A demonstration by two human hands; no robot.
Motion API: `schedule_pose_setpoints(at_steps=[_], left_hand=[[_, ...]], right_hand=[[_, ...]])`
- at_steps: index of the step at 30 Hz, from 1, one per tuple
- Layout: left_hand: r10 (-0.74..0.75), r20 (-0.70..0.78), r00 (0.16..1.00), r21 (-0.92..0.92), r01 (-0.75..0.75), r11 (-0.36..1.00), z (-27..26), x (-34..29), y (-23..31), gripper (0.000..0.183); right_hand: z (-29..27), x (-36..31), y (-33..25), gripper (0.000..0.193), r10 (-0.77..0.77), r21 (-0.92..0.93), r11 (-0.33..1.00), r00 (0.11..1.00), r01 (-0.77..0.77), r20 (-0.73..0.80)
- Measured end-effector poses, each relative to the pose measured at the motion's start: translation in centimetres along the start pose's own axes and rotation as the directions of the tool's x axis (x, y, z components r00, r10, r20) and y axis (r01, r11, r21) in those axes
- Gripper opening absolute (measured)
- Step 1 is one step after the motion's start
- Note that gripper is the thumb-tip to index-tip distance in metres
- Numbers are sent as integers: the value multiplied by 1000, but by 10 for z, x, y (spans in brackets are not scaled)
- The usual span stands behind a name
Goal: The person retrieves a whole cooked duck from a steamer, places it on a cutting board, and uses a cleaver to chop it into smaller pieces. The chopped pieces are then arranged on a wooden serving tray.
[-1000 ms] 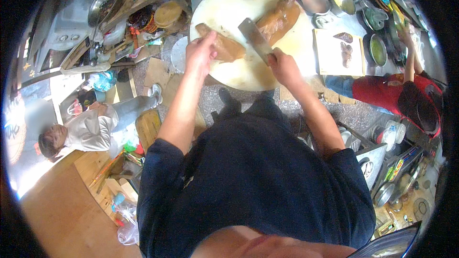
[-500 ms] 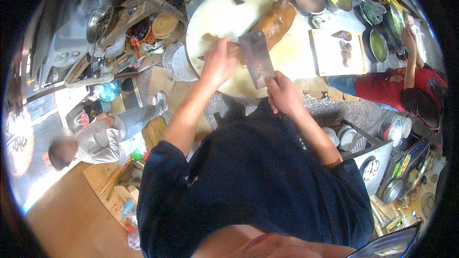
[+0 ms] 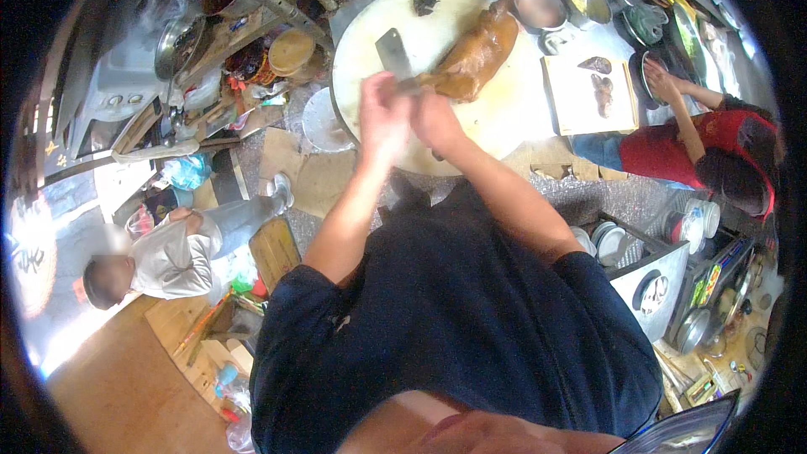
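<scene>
Now that the right grip, holding the cleaver, has swung beside the left grip (contents unclear), steel points beyond both, left of the roast.

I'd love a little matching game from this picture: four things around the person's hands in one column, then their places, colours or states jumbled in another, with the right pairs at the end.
Things
1. Cleaver
2. Meat
3. Board
4. Tray

Places, colours, states
A. Round and pale, under the hands
B. Right of the round surface, bearing two dark pieces
C. In the person's right hand, blade toward the upper left
D. Glossy brown, right of the blade

Right pairs
1-C, 2-D, 3-A, 4-B
</scene>
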State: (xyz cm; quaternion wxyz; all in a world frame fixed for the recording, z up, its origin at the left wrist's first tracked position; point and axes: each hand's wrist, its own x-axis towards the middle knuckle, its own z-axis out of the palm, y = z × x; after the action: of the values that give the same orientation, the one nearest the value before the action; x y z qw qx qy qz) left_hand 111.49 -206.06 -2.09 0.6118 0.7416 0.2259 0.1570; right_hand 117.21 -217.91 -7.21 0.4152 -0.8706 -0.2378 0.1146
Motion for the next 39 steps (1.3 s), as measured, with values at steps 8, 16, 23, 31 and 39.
schedule_pose_setpoints(at_steps=[8, 16, 23, 31, 39], left_hand=[[-600, -10, 800, -621, 465, 631, -104, 20, -55, 15], [-417, -104, 903, -493, 317, 810, -69, -8, -29, 22], [-411, -23, 912, -592, 318, 740, -83, -11, -67, 26], [-485, 133, 864, -651, 445, 614, -35, 0, -87, 13], [-603, 241, 760, -538, 622, 569, -3, -50, -69, 25]], right_hand=[[-24, 12, 1, 36, 334, 134, 926, 931, -353, 147], [-15, -1, -57, 23, 48, -121, 991, 991, -63, -121], [22, 3, -13, 15, 105, -352, 933, 991, -70, 81], [-51, 2, -19, 26, 64, -141, 988, 998, -67, -21], [-21, 2, -35, 20, -44, -140, 989, 995, 55, 85]])
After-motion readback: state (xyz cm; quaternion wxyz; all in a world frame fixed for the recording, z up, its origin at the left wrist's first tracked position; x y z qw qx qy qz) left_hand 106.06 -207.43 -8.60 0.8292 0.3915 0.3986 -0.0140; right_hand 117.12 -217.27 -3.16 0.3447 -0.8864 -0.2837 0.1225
